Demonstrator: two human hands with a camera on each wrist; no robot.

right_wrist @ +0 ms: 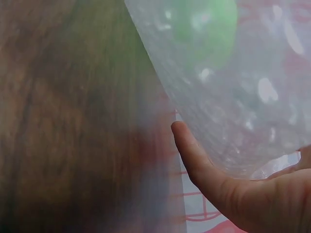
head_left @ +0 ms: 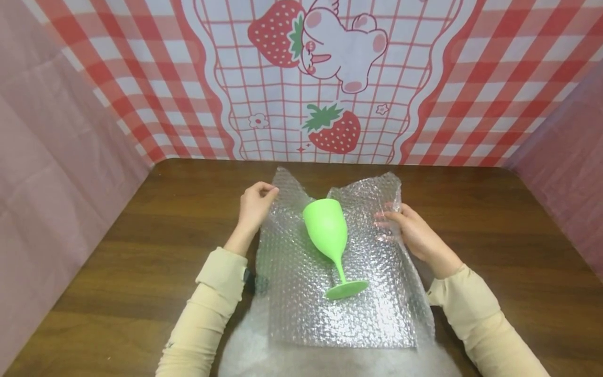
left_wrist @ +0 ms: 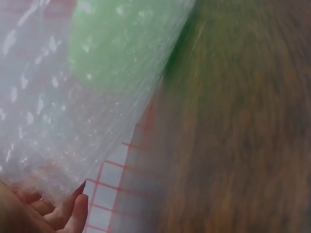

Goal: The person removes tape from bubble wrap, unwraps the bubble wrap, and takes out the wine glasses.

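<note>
A light green plastic goblet [head_left: 326, 228] lies on its side on a sheet of clear bubble wrap [head_left: 301, 314], its bowl away from me and its foot towards me. The sheet's two far corners stand raised, with a dip between them. My left hand [head_left: 256, 207] pinches the sheet near its far left corner between thumb and fingertips. At the right edge, my right hand [head_left: 419, 233] touches the sheet with spread, fairly straight fingers, seen through the plastic. In the right wrist view its thumb [right_wrist: 194, 160] extends along the wrap's edge. Both wrist views show the goblet blurred through the wrap.
Under everything is a brown wooden table [head_left: 118, 272]. A whitish translucent sheet [head_left: 264, 356] spreads at the near edge. Behind the table stands a red-and-white checked backdrop [head_left: 471, 104] with strawberries; pink cloth [head_left: 61, 131] hangs at the sides.
</note>
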